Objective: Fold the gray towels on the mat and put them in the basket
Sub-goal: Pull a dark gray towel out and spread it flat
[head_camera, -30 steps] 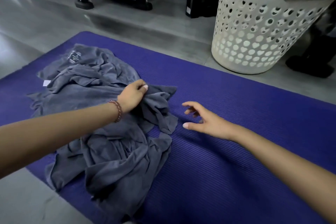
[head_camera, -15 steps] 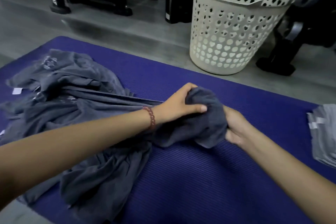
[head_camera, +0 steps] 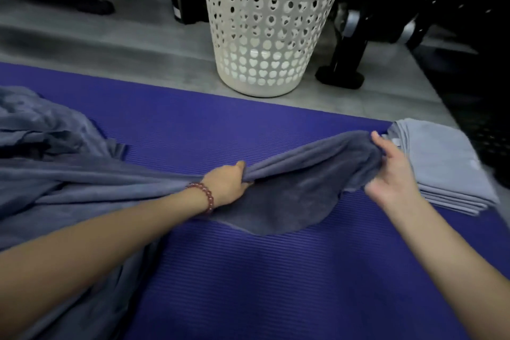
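Observation:
A gray towel (head_camera: 300,174) stretches between my hands above the purple mat (head_camera: 248,270). My left hand (head_camera: 229,185), with a red bead bracelet at the wrist, grips the bunched middle of it. My right hand (head_camera: 392,174) grips its right end near the mat's right side. The towel's left part still runs into a crumpled pile of gray towels (head_camera: 55,160) on the mat's left. A white basket (head_camera: 267,25) with heart-shaped holes stands on the floor beyond the mat; its inside is not visible.
A stack of folded lighter gray towels (head_camera: 441,163) lies at the mat's right end, just beside my right hand. Black equipment legs (head_camera: 345,63) stand right of the basket, and dark furniture lines the back. Gray floor surrounds the mat.
Both hands took hold of one towel and dragged it rightward out of the pile. My right hand has moved far right, stretching the towel out; the view has shifted right, showing the folded stack.

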`<state>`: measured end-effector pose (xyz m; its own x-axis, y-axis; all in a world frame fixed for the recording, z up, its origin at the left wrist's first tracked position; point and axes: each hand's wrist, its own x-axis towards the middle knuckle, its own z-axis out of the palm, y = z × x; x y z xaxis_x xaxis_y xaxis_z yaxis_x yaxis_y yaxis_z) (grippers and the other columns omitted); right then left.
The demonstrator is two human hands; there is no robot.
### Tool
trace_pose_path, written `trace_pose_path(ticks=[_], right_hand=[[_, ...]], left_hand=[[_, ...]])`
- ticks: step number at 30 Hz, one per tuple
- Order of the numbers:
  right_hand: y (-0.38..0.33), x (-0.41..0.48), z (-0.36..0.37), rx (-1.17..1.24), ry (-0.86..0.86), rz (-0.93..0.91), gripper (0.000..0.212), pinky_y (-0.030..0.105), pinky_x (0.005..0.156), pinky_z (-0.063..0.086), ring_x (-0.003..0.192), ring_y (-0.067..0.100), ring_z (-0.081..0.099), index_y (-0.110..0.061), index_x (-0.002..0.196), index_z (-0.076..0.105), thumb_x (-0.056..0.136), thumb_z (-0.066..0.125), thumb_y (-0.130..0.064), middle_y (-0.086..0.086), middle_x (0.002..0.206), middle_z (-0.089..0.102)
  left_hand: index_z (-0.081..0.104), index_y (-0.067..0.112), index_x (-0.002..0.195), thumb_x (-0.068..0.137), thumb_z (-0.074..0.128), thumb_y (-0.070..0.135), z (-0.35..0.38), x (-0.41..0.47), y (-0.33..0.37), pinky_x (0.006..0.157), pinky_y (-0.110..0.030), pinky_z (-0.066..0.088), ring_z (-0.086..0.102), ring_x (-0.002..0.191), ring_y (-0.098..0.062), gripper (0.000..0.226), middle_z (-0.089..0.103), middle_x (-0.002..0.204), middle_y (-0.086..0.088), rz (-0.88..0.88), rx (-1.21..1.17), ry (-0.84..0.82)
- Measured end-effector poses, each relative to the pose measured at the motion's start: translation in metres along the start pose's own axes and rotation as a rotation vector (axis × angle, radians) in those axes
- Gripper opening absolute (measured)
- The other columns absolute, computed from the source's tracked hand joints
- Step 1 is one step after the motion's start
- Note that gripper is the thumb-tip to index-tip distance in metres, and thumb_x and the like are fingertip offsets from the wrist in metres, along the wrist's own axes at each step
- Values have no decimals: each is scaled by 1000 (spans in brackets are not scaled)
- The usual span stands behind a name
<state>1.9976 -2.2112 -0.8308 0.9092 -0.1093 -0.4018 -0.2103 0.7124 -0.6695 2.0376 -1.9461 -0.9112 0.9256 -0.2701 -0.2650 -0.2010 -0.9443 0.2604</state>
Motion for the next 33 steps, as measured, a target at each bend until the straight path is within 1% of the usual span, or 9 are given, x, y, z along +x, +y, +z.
trace_pose_path(ticks=[2,5,7,12,15,20,25,29,33], right_hand=[[-12,4,-11,-38,26,-92,16,25,61,57,73,14,71,-15,100,61,95,47,-11,3,79,73],[-29,8,-28,-154,34,-177,38,22,67,57,83,9,70,-18,130,50,95,41,-4,-1,97,73],[-43,10,-35,-187,17,-228,49,22,72,56,94,11,67,-17,136,46,90,44,-1,3,121,65],[-79,2,-15,26,-164,-435,53,25,71,56,96,11,68,-29,107,64,61,66,-3,-1,114,68],[-90,-10,9,-6,-291,-521,46,29,79,56,102,12,66,-31,97,73,57,68,-9,-2,114,68],[-50,-23,-11,-798,-438,-434,49,21,92,46,108,6,58,-25,120,59,79,62,2,-10,115,67],[48,-36,-75,-1150,-748,297,45,17,89,46,98,0,61,-15,125,48,90,50,12,-3,116,63],[77,-10,-135,-1406,-233,-124,49,28,91,42,99,6,60,-24,104,56,83,48,19,7,109,59],[67,11,-171,-1903,-19,-147,75,33,111,22,138,31,22,-34,138,38,79,48,10,9,150,24]], left_hand=[[48,5,112,96,47,29,-12,16,12,83,-33,41,56,107,-32,28,59,117,-15,98,-189,-66],[49,6,97,89,51,3,-53,51,47,74,-25,41,56,96,-22,9,57,98,-13,266,-583,166],[43,9,99,83,53,-3,-93,68,86,70,-14,38,50,91,-16,23,52,93,-8,393,-781,289],[43,7,116,62,45,5,-166,87,151,96,-31,40,51,107,-23,54,51,112,-15,733,-842,602],[47,8,119,62,44,-3,-154,96,132,98,-26,38,49,108,-20,58,52,114,-12,716,-703,731],[57,16,109,73,67,12,-65,81,57,80,-31,43,55,105,-19,37,56,106,2,481,-180,163],[67,6,104,84,54,0,13,20,16,87,-13,37,59,106,-20,24,66,108,-8,340,-377,-48],[60,9,119,82,64,32,58,-16,9,97,-6,22,48,116,-20,44,54,120,-9,450,-314,-154],[44,25,137,78,71,46,84,-36,17,110,-21,16,21,136,-24,68,19,146,-11,462,-151,-200]])
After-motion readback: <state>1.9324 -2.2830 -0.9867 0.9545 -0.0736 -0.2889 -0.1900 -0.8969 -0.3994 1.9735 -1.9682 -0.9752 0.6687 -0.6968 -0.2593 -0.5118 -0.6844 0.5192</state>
